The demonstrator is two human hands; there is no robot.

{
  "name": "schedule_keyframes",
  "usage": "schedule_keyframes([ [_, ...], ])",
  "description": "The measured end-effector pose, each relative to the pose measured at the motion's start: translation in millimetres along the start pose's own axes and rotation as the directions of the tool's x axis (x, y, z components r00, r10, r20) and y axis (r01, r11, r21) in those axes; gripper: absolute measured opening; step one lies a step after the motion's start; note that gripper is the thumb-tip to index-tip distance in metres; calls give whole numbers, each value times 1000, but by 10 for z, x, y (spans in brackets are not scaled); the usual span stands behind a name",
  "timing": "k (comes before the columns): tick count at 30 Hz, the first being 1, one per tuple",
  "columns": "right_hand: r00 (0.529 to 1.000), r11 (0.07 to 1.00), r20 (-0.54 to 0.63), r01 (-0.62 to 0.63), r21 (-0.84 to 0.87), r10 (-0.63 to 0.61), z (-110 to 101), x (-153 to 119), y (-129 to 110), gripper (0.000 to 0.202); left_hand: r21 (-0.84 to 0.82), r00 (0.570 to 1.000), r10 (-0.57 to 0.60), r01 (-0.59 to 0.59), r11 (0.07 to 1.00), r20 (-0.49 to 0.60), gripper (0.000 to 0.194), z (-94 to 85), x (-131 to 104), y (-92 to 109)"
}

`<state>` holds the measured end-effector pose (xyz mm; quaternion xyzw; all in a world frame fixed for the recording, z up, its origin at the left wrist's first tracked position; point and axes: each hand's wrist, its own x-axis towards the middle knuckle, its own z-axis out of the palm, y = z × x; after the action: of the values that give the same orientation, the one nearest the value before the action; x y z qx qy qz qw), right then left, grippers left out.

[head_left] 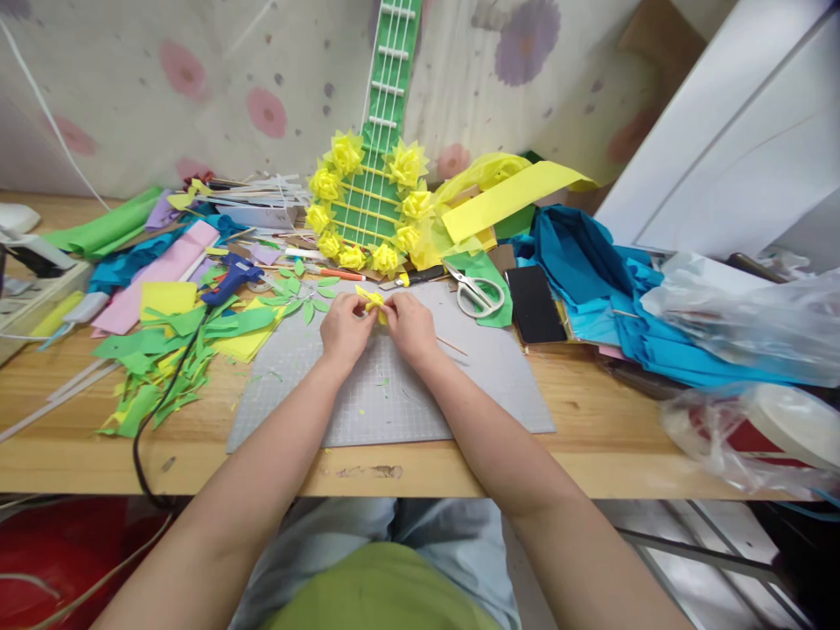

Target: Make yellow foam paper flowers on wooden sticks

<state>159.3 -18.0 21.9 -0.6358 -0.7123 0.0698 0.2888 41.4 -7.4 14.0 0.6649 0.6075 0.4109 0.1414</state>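
Work position: the yellow piece [373,299] sits in the air above the middle of the mat [394,407], towards its far edge. The left hand [346,331] and the right hand [410,325] both grasp it, fingertips pinched in from either side; the fingers partly hide the piece, so its folds cannot be read.

The step appears to be shaping by hand. Recommended handling:

1. Pinch lightly; the thin material will probably crease or tear under pressure.
2. Anchor the base with one hand and adjust with the other, in small turns.
3. Compare the form with the flowers [405,164] beyond the mat's far edge.
4. Mind the stick [452,346] on the mat, just beside the right hand.

Caution: the scissors [478,296] lie at the mat's far right corner; avoid sweeping the right wrist that way.
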Motion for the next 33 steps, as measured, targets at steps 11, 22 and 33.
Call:
schedule_keyframes([
  [11, 999, 998, 39, 31, -51, -29, 23, -9, -29, 21, 75, 994, -112, 111, 991, 14, 22, 45, -17, -1],
  [22, 998, 994, -15, 51, -94, -53, 12, -30, -66, 17, -177, 988, -154, 156, 972, 29, 12, 92, -23, -20],
  [33, 995, 989, 69, 85, -120, -77, 32, 8, -100, 22, -272, 988, -136, 150, 951, 69, 19, 76, -44, -10],
])
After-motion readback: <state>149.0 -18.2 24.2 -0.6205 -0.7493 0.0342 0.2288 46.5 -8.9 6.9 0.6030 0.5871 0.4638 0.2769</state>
